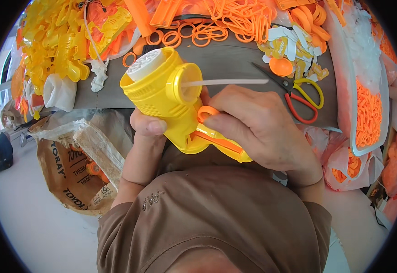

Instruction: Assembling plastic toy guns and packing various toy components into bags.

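Note:
A yellow plastic toy gun (180,107) with a perforated white nozzle (146,64) is held tilted above my lap. My left hand (148,125) wraps round its near left side, thumb on the yellow shell and most fingers hidden behind. My right hand (253,118) pinches a small orange ring (207,112) against the toy, just above its handle. A thin whitish tube (234,82) sticks out to the right from the round clear-faced housing (190,84). An orange strip (219,142) lies along the yellow handle.
Scissors (291,88) with red and yellow handles lie open on the grey table (225,57). Orange rings (169,36), yellow shells (69,50) and a sticker pile (294,43) line the far side. A white tub (355,91) holds orange parts at right; a brown sack (62,168) stands lower left.

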`<state>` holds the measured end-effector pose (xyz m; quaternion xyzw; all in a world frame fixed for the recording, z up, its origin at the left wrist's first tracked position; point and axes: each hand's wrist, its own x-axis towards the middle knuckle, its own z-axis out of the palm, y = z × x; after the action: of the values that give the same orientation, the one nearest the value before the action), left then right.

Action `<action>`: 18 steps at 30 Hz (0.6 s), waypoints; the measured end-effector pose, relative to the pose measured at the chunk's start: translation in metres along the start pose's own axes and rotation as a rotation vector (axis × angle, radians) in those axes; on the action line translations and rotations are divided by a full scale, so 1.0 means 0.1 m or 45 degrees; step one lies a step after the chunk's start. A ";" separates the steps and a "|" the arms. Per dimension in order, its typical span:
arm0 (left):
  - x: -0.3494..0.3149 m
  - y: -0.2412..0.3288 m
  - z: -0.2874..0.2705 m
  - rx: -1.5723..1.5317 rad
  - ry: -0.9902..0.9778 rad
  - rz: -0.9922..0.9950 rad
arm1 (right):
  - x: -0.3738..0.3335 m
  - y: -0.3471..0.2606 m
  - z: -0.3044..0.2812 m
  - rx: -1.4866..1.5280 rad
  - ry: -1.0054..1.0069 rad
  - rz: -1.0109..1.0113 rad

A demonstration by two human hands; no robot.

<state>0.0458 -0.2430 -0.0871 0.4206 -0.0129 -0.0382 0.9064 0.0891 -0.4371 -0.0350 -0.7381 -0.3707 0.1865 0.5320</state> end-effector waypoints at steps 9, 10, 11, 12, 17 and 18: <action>-0.09 -0.06 -0.03 0.128 0.138 -0.029 | -0.11 0.14 0.12 0.000 0.059 -0.094; -0.04 -0.06 -0.05 0.115 0.112 -0.096 | -0.10 0.14 0.13 -0.054 0.041 -0.039; -0.01 -0.06 -0.06 0.103 0.085 -0.164 | -0.09 0.15 0.13 -0.107 0.022 0.015; 0.00 -0.05 -0.07 0.132 0.061 -0.073 | -0.08 0.17 0.11 -0.106 0.023 0.015; 0.07 -0.03 -0.19 -0.138 -0.206 0.125 | -0.24 0.28 0.07 0.356 0.318 -0.010; 0.08 0.00 -0.21 -0.125 -0.243 0.167 | -0.30 0.37 0.03 0.111 0.275 -0.132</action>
<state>0.0550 -0.2281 -0.1007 0.3683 -0.1245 -0.0192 0.9211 0.0805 -0.4633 -0.0741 -0.7098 -0.3406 0.0940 0.6094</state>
